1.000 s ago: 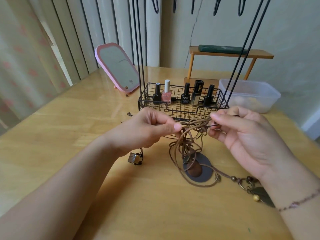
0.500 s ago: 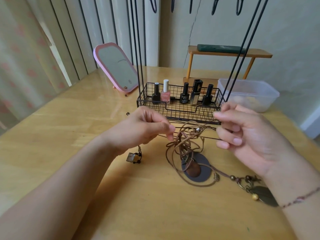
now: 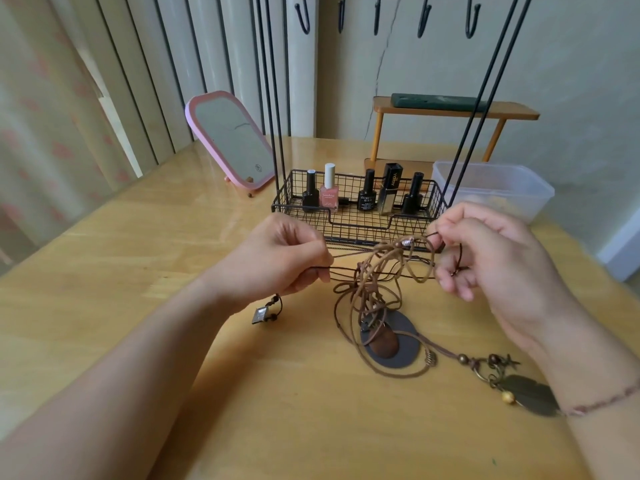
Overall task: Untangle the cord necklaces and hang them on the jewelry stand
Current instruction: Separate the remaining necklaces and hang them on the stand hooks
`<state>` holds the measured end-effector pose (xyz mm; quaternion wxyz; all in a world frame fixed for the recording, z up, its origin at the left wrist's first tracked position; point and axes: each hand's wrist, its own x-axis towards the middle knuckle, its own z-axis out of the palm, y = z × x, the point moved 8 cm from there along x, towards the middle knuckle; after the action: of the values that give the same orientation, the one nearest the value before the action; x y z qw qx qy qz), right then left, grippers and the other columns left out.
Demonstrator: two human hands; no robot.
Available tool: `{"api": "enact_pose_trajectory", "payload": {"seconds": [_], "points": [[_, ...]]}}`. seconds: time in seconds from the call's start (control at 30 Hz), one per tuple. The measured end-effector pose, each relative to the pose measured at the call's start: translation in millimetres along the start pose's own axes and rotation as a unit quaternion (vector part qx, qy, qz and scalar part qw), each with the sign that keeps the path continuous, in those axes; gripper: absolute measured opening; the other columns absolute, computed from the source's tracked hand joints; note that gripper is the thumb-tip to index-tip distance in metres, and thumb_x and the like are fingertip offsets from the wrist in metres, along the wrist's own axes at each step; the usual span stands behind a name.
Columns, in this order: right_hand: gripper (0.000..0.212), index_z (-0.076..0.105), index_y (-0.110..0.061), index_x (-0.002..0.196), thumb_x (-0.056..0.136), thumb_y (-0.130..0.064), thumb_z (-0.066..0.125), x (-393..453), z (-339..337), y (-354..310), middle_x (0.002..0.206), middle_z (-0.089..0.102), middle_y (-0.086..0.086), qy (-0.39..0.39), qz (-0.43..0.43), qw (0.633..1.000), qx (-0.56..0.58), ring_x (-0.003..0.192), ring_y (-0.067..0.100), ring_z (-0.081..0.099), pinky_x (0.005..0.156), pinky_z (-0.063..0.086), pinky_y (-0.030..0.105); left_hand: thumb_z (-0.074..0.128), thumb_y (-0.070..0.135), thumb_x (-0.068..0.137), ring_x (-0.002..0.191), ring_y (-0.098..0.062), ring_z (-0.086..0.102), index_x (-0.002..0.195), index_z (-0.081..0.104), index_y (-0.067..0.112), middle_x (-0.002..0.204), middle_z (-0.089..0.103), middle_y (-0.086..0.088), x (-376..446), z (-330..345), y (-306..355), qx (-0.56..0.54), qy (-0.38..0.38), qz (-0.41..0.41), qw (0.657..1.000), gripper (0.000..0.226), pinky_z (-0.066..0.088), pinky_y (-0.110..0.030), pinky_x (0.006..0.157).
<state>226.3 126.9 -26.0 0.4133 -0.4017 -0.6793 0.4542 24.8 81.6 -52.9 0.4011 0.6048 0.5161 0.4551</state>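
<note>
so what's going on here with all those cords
A person is untangling brown cord necklaces over a wooden table. The left hand pinches a dark cord pulled taut, while the right hand pinches a tan loop. The knot hangs between them, unresolved. Pendants rest on the table. Nothing hangs on the black wire jewelry stand yet.

Glossy wood, black wire, soft brown cord.

The counter (image 3: 145,271) is pale varnished wood, shiny enough to catch the light. The cords (image 3: 374,282) look like smooth waxed or suede string, tan and dark brown, with dull bronze metal on the leaf pendant (image 3: 528,394) and a matt grey disc (image 3: 405,344) under a polished brown stone. The stand (image 3: 349,220) is thin black-coated wire. The tub (image 3: 502,188) is cloudy plastic; the mirror (image 3: 230,140) has a smooth pink plastic rim.
</note>
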Motion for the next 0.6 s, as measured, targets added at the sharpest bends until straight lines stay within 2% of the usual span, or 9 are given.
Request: {"api": "enact_pose_trajectory", "payload": {"seconds": [0.13, 0.23, 0.27, 0.33, 0.4, 0.47, 0.53, 0.6], "points": [[0.028, 0.059, -0.023, 0.059, 0.085, -0.02, 0.048, -4, 17, -7, 0.08, 0.059, 0.008, -0.073, -0.005, 0.993, 0.097, 0.052, 0.018, 0.049, 0.043, 0.023, 0.028, 0.059, 0.006, 0.091, 0.045, -0.024, 0.048, 0.075, 0.067, -0.008, 0.057, 0.059, -0.012, -1, 10, -2, 0.035, -0.047, 0.007, 0.998, 0.023, 0.038, -0.022, 0.043], [0.027, 0.06, -0.026, 0.059, 0.082, -0.02, 0.047, -7, 25, -8, 0.078, 0.061, 0.008, -0.112, -0.004, 0.984, 0.138, 0.053, 0.018, 0.048, 0.045, 0.018, 0.031, 0.063, 0.028, 0.087, 0.05, -0.019, 0.058, 0.091, 0.069, 0.007, 0.07, 0.066, -0.004, -3, 20, 3, 0.013, -0.071, 0.017, 0.997, 0.022, 0.039, -0.025, 0.047], [0.025, 0.059, -0.024, 0.06, 0.082, -0.02, 0.047, -7, 27, -8, 0.078, 0.061, 0.008, -0.12, -0.002, 0.981, 0.15, 0.053, 0.018, 0.048, 0.046, 0.016, 0.032, 0.063, 0.03, 0.087, 0.052, -0.017, 0.059, 0.095, 0.067, 0.008, 0.073, 0.065, -0.002, -3, 22, 6, 0.007, -0.07, 0.027, 0.997, 0.024, 0.038, -0.024, 0.047], [0.021, 0.055, -0.019, 0.063, 0.082, -0.019, 0.047, -8, 31, -6, 0.077, 0.062, 0.008, -0.135, 0.005, 0.975, 0.177, 0.053, 0.018, 0.048, 0.046, 0.016, 0.033, 0.06, 0.022, 0.09, 0.054, -0.01, 0.058, 0.097, 0.063, 0.004, 0.075, 0.061, -0.008, -4, 28, 14, -0.022, -0.067, 0.057, 0.996, 0.02, 0.039, -0.02, 0.046], [0.018, 0.05, -0.017, 0.064, 0.082, -0.018, 0.045, -8, 34, -5, 0.078, 0.063, 0.009, -0.149, 0.012, 0.967, 0.207, 0.054, 0.019, 0.048, 0.043, 0.018, 0.029, 0.063, 0.021, 0.092, 0.052, -0.011, 0.054, 0.097, 0.063, 0.007, 0.073, 0.06, -0.013, -5, 34, 19, -0.042, -0.073, 0.087, 0.993, 0.014, 0.041, -0.019, 0.045], [0.018, 0.048, -0.017, 0.064, 0.082, -0.016, 0.044, -8, 35, -5, 0.078, 0.063, 0.01, -0.155, 0.013, 0.959, 0.239, 0.053, 0.021, 0.048, 0.043, 0.019, 0.028, 0.067, 0.022, 0.09, 0.05, -0.017, 0.049, 0.095, 0.065, 0.011, 0.068, 0.06, -0.012, -6, 37, 20, -0.048, -0.082, 0.109, 0.99, 0.013, 0.041, -0.021, 0.045], [0.016, 0.045, -0.016, 0.064, 0.08, -0.014, 0.046, -8, 32, -7, 0.079, 0.063, 0.011, -0.148, 0.01, 0.954, 0.261, 0.051, 0.021, 0.046, 0.045, 0.017, 0.029, 0.069, 0.012, 0.089, 0.05, -0.01, 0.051, 0.093, 0.065, 0.009, 0.064, 0.058, -0.008, -6, 37, 20, -0.064, -0.083, 0.125, 0.987, 0.006, 0.041, -0.014, 0.048], [0.013, 0.042, -0.017, 0.064, 0.077, -0.02, 0.044, -7, 28, -7, 0.077, 0.064, 0.012, -0.129, 0.012, 0.955, 0.266, 0.049, 0.021, 0.045, 0.047, 0.014, 0.03, 0.07, 0.007, 0.084, 0.052, -0.004, 0.053, 0.093, 0.066, 0.01, 0.063, 0.058, -0.006, -6, 34, 21, -0.074, -0.074, 0.133, 0.986, 0.011, 0.042, -0.01, 0.054]]}}
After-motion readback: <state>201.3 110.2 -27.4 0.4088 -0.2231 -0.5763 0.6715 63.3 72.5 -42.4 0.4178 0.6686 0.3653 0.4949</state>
